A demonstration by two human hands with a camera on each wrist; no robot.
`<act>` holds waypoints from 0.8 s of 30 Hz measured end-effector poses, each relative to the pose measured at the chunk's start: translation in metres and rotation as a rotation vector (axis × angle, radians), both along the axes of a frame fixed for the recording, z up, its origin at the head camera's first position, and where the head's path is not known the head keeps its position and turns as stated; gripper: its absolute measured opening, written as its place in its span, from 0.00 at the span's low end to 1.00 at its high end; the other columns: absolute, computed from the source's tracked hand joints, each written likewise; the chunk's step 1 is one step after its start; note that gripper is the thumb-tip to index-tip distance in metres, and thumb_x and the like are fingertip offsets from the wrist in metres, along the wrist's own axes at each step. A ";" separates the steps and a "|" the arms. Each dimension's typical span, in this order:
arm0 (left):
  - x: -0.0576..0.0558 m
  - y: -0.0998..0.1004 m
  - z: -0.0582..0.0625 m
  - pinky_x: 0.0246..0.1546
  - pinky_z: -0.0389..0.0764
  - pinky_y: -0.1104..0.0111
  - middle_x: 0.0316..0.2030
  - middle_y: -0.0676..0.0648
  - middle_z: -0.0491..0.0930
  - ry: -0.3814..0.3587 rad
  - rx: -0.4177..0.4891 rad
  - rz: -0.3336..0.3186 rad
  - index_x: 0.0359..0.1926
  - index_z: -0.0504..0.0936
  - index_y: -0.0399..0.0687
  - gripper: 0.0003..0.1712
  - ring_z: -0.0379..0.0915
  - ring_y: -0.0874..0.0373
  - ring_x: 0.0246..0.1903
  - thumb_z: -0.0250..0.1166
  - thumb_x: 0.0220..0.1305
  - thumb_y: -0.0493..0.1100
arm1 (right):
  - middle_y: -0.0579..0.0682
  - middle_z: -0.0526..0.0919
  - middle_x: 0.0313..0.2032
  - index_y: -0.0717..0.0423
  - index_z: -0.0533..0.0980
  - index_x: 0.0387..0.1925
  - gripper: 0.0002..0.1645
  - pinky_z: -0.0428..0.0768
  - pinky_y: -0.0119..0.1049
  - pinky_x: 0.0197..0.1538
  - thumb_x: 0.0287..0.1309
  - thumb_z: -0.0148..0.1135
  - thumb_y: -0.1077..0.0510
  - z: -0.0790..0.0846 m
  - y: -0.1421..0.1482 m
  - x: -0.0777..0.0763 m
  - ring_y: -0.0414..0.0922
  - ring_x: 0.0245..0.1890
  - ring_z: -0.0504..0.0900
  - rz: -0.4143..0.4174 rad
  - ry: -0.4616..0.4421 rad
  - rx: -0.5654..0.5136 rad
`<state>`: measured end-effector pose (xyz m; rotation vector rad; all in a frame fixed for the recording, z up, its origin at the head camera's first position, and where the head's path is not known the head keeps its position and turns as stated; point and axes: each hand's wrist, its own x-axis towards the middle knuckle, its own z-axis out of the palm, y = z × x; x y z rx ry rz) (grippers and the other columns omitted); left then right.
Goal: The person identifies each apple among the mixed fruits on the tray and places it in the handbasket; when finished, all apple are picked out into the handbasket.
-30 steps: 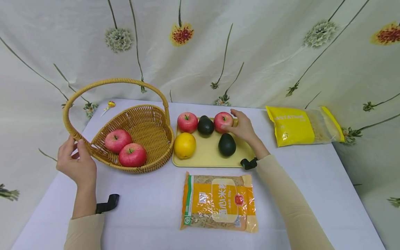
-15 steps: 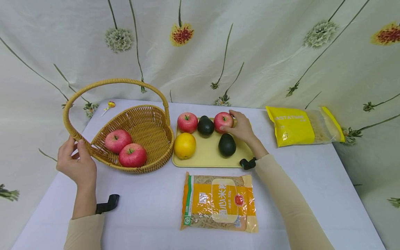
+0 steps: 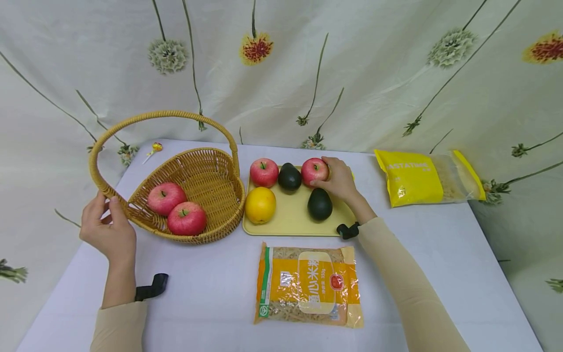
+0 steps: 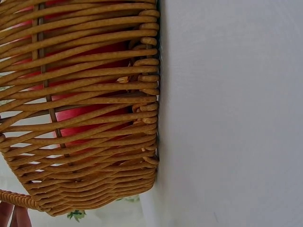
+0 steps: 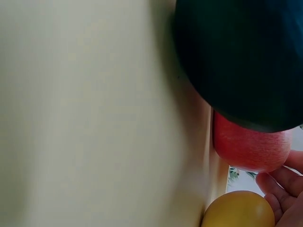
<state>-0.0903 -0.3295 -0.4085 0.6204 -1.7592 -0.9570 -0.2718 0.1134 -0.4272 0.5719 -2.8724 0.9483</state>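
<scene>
Right hand (image 3: pixel 339 180) sits slightly further left than before, thumb and fingers curved round an apple (image 3: pixel 314 171) right of centre. At frame left, the left hand (image 3: pixel 110 229) pinches the basket handle (image 3: pixel 169 114)

Wicker basket (image 4: pixel 109 184) fills left half, base on white tabletop (image 4: pixel 227 109). Red, rounded surfaces (image 4: pixel 71 115) show through gaps in the weave. Handle (image 4: pixel 21 199) at lower left; left hand's fingertips (image 4: pixel 22 217) touching it, rest cut off. Tabletop edge just past basket's lower end.
</scene>
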 end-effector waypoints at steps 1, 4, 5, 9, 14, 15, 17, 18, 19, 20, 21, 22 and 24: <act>0.000 0.000 0.000 0.37 0.69 0.82 0.40 0.75 0.74 0.000 0.000 0.000 0.53 0.84 0.61 0.14 0.71 0.79 0.41 0.59 0.69 0.49 | 0.64 0.72 0.63 0.66 0.66 0.66 0.50 0.62 0.58 0.67 0.47 0.75 0.45 0.000 0.000 0.000 0.61 0.64 0.68 -0.001 0.002 0.004; 0.000 0.000 0.001 0.37 0.69 0.82 0.41 0.74 0.74 0.000 0.000 -0.003 0.53 0.84 0.62 0.15 0.71 0.79 0.41 0.59 0.69 0.49 | 0.64 0.72 0.63 0.65 0.66 0.66 0.50 0.62 0.58 0.67 0.46 0.75 0.45 0.000 0.000 0.000 0.60 0.64 0.68 -0.003 0.001 0.015; 0.000 -0.001 0.001 0.37 0.69 0.82 0.41 0.74 0.75 0.000 0.004 -0.002 0.53 0.84 0.61 0.15 0.71 0.78 0.41 0.60 0.69 0.49 | 0.64 0.72 0.63 0.65 0.66 0.66 0.50 0.62 0.57 0.66 0.46 0.76 0.45 0.001 0.000 0.000 0.60 0.64 0.68 -0.003 -0.001 0.018; -0.002 -0.001 0.001 0.36 0.69 0.82 0.40 0.74 0.74 -0.004 0.017 0.012 0.53 0.85 0.59 0.14 0.71 0.79 0.40 0.60 0.69 0.47 | 0.63 0.72 0.63 0.65 0.66 0.66 0.51 0.62 0.57 0.66 0.46 0.75 0.45 0.001 -0.001 0.000 0.60 0.64 0.68 -0.008 -0.007 0.031; -0.002 0.002 0.004 0.36 0.68 0.82 0.39 0.74 0.73 -0.018 0.033 0.036 0.53 0.85 0.56 0.15 0.70 0.80 0.39 0.60 0.69 0.44 | 0.63 0.74 0.62 0.65 0.67 0.65 0.50 0.65 0.56 0.65 0.46 0.75 0.45 0.002 -0.001 0.000 0.59 0.63 0.70 -0.015 0.008 0.052; -0.002 0.003 0.005 0.36 0.68 0.83 0.39 0.74 0.73 -0.018 0.038 0.039 0.53 0.85 0.55 0.15 0.70 0.80 0.39 0.60 0.69 0.44 | 0.63 0.74 0.62 0.65 0.67 0.65 0.49 0.65 0.56 0.64 0.46 0.75 0.45 0.002 -0.001 0.000 0.59 0.63 0.71 -0.016 0.012 0.052; -0.001 0.005 0.007 0.36 0.68 0.83 0.39 0.74 0.73 -0.019 0.041 0.042 0.53 0.85 0.54 0.15 0.69 0.80 0.39 0.60 0.69 0.43 | 0.62 0.74 0.62 0.65 0.67 0.65 0.49 0.66 0.55 0.63 0.46 0.76 0.45 0.002 -0.002 0.000 0.59 0.63 0.71 -0.019 0.018 0.051; -0.001 0.006 0.008 0.36 0.68 0.83 0.39 0.74 0.73 -0.013 0.041 0.041 0.53 0.85 0.54 0.15 0.69 0.80 0.39 0.60 0.69 0.43 | 0.63 0.74 0.62 0.65 0.68 0.64 0.49 0.66 0.55 0.63 0.46 0.76 0.45 0.002 -0.002 0.000 0.58 0.63 0.72 -0.021 0.021 0.051; 0.000 0.008 0.010 0.36 0.68 0.83 0.39 0.74 0.73 -0.011 0.041 0.041 0.53 0.85 0.53 0.15 0.69 0.80 0.39 0.60 0.69 0.43 | 0.63 0.74 0.61 0.65 0.68 0.64 0.49 0.66 0.55 0.63 0.46 0.76 0.45 0.002 -0.002 0.000 0.58 0.62 0.72 -0.021 0.023 0.049; 0.000 0.009 0.011 0.36 0.68 0.84 0.39 0.74 0.73 -0.008 0.041 0.041 0.53 0.85 0.53 0.15 0.69 0.80 0.39 0.60 0.69 0.42 | 0.63 0.74 0.61 0.65 0.68 0.64 0.49 0.66 0.55 0.63 0.46 0.76 0.45 0.002 -0.002 0.001 0.58 0.62 0.72 -0.021 0.024 0.047; 0.000 0.010 0.012 0.36 0.68 0.84 0.38 0.74 0.73 -0.005 0.042 0.039 0.53 0.85 0.52 0.15 0.69 0.80 0.39 0.60 0.68 0.42 | 0.63 0.74 0.61 0.65 0.68 0.64 0.48 0.66 0.55 0.63 0.46 0.76 0.46 0.002 -0.002 0.001 0.58 0.62 0.72 -0.021 0.024 0.042; 0.001 0.011 0.013 0.36 0.68 0.84 0.38 0.74 0.73 -0.004 0.040 0.040 0.53 0.85 0.52 0.15 0.69 0.81 0.38 0.60 0.68 0.42 | 0.63 0.74 0.62 0.65 0.67 0.64 0.48 0.66 0.55 0.63 0.46 0.75 0.46 0.002 -0.002 0.001 0.58 0.62 0.72 -0.021 0.022 0.035; 0.002 0.013 0.014 0.36 0.68 0.84 0.38 0.73 0.73 -0.001 0.037 0.040 0.53 0.85 0.51 0.15 0.69 0.81 0.38 0.60 0.68 0.41 | 0.63 0.74 0.62 0.66 0.67 0.64 0.48 0.66 0.55 0.64 0.46 0.76 0.47 0.002 -0.001 0.002 0.59 0.62 0.72 -0.024 0.017 0.007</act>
